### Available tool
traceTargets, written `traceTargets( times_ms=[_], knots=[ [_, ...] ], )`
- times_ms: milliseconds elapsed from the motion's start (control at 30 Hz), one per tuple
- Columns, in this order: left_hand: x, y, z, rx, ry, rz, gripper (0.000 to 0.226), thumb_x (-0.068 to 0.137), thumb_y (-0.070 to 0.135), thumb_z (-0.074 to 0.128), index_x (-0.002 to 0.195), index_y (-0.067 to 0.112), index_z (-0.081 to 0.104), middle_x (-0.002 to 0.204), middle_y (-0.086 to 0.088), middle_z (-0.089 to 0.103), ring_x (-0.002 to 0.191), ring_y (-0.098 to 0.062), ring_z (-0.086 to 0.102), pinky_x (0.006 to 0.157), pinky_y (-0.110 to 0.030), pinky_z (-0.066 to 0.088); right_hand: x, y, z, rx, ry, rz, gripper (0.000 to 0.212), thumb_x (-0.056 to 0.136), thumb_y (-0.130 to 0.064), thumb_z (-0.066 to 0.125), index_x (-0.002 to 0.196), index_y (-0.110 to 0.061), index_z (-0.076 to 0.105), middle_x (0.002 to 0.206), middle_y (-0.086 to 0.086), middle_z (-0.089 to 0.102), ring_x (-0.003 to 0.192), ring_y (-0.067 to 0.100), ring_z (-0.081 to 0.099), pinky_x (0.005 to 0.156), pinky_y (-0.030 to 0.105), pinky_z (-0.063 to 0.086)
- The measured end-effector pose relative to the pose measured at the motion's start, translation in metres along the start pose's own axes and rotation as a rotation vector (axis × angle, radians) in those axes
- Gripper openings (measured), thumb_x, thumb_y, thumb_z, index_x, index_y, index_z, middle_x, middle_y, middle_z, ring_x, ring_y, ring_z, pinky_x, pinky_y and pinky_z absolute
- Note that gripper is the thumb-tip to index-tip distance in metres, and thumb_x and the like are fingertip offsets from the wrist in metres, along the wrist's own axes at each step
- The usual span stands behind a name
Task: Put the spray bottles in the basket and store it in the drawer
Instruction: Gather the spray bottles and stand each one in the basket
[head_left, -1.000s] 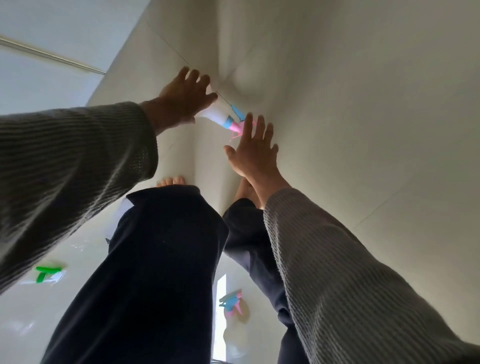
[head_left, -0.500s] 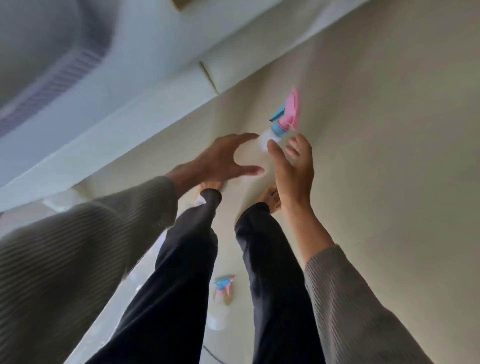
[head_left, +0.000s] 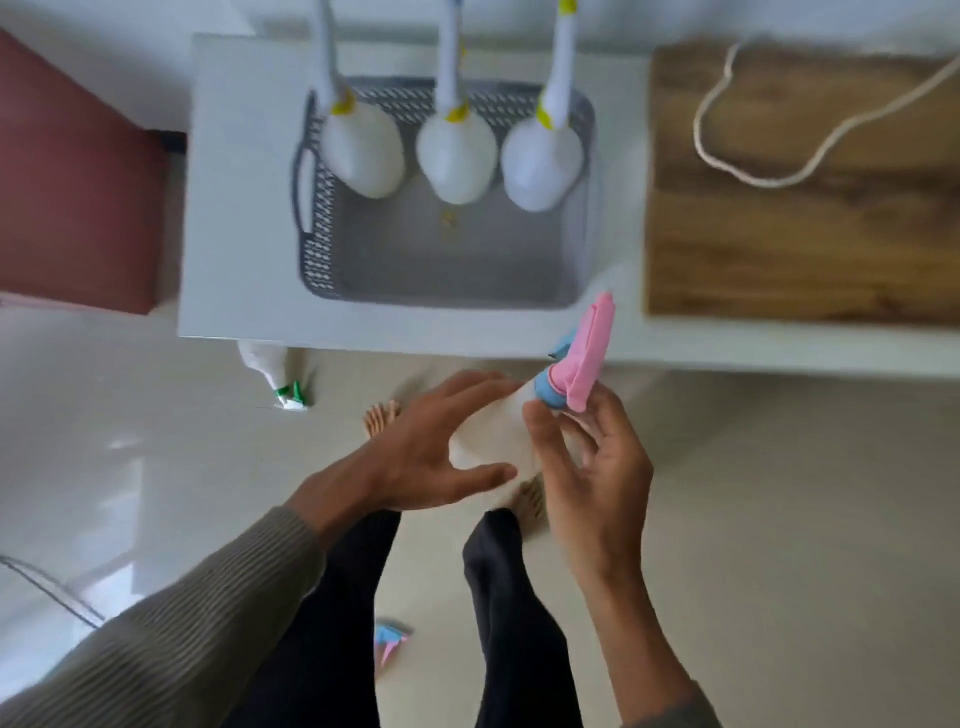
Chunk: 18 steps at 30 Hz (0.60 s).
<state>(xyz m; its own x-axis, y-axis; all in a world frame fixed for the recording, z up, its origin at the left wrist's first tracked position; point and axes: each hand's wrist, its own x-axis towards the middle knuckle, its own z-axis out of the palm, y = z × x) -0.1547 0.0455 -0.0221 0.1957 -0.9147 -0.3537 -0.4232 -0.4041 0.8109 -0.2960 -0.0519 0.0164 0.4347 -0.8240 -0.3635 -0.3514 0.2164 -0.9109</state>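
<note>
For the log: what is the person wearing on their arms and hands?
Both hands are bare: no gloves, rings or watch visible on the left hand or right hand. The left sleeve is a grey-brown ribbed knit reaching the wrist. The right sleeve, similar in colour, sits pushed up the forearm.

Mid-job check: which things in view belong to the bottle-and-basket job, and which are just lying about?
Job: grey basket; three white bottles in it; pink-topped bottle held by left hand and right hand; green-topped bottle on floor.

Lying about: wooden board; cord.
</note>
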Motion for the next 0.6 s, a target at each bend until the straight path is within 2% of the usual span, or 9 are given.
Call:
traceTargets(
  times_ms=[100, 200, 267, 367, 467, 600],
  knots=[
    [-0.005, -0.017, -0.045, 0.030, 0.238, 0.088, 0.074, 0.082, 0.034, 0.075, 0.147, 0.020, 0.042, 0.151, -0.002, 0.042, 0.141, -0.014, 0.039, 0.113, -0.038, 0.041, 0.018, -0.028, 0.052, -0.068, -0.028, -0.152, 0.034, 0.087, -0.032, 0.075, 0.117, -0.017, 0.069, 0.117, -0.005, 0.073, 0.111, 0.008, 0.068, 0.095, 0.018, 0.053],
    [0.001, -0.039, -0.088, 0.052, 0.516, 0.097, 0.062, 0.083, 0.032, 0.077, 0.137, 0.012, 0.055, 0.140, -0.008, 0.053, 0.131, -0.018, 0.052, 0.107, -0.034, 0.046, 0.041, -0.046, 0.104, -0.168, -0.045, -0.362, 0.030, 0.089, -0.018, 0.077, 0.117, -0.015, 0.067, 0.113, 0.000, 0.071, 0.107, 0.014, 0.068, 0.093, 0.027, 0.055],
    [0.009, -0.054, -0.112, 0.033, 0.618, 0.073, 0.053, 0.082, 0.029, 0.079, 0.129, 0.009, 0.063, 0.130, -0.009, 0.061, 0.122, -0.019, 0.059, 0.098, -0.037, 0.052, 0.055, -0.052, 0.137, -0.216, -0.053, -0.442, 0.033, 0.089, -0.012, 0.077, 0.119, -0.017, 0.064, 0.112, 0.001, 0.069, 0.107, 0.015, 0.068, 0.092, 0.033, 0.057],
    [0.021, -0.077, -0.136, 0.042, 0.668, 0.023, 0.048, 0.080, 0.026, 0.080, 0.122, 0.009, 0.067, 0.125, -0.009, 0.064, 0.115, -0.022, 0.064, 0.090, -0.040, 0.055, 0.069, -0.050, 0.175, -0.234, -0.042, -0.467, 0.030, 0.089, -0.011, 0.075, 0.118, -0.014, 0.066, 0.113, 0.000, 0.068, 0.108, 0.008, 0.066, 0.091, 0.033, 0.058],
    [0.033, -0.098, -0.145, 0.049, 0.617, -0.011, 0.047, 0.081, 0.022, 0.078, 0.124, 0.008, 0.066, 0.129, -0.011, 0.063, 0.115, -0.027, 0.064, 0.088, -0.044, 0.056, 0.083, -0.035, 0.199, -0.280, -0.021, -0.460, 0.028, 0.090, -0.005, 0.074, 0.117, -0.003, 0.067, 0.112, 0.000, 0.067, 0.109, 0.008, 0.065, 0.093, 0.033, 0.058],
    [0.042, -0.120, -0.142, 0.055, 0.538, -0.056, 0.048, 0.082, 0.014, 0.077, 0.126, 0.002, 0.063, 0.130, -0.017, 0.063, 0.119, -0.032, 0.062, 0.091, -0.047, 0.055, 0.096, -0.019, 0.218, -0.324, -0.020, -0.409, 0.029, 0.089, -0.004, 0.074, 0.118, -0.005, 0.067, 0.113, -0.007, 0.065, 0.109, 0.002, 0.063, 0.094, 0.031, 0.057]
  ],
)
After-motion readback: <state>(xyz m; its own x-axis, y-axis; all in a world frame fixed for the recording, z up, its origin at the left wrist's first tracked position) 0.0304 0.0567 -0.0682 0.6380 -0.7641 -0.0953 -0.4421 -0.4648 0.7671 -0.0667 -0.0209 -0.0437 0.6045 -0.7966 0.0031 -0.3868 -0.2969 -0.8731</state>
